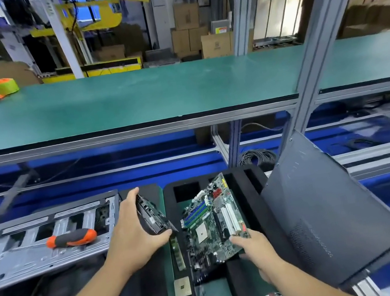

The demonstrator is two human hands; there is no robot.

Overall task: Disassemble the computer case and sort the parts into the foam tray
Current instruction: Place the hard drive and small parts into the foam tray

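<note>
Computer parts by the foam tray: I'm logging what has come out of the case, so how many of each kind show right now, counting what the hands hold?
Motherboard, held by the right hand: 1
Black drive-like unit, held by the left hand: 1
Memory stick lying flat: 1
Processor chip: 1
Dark side panel, leaning: 1
Total: 5

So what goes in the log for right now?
left hand: holds black card | right hand: holds motherboard over foam tray
</note>
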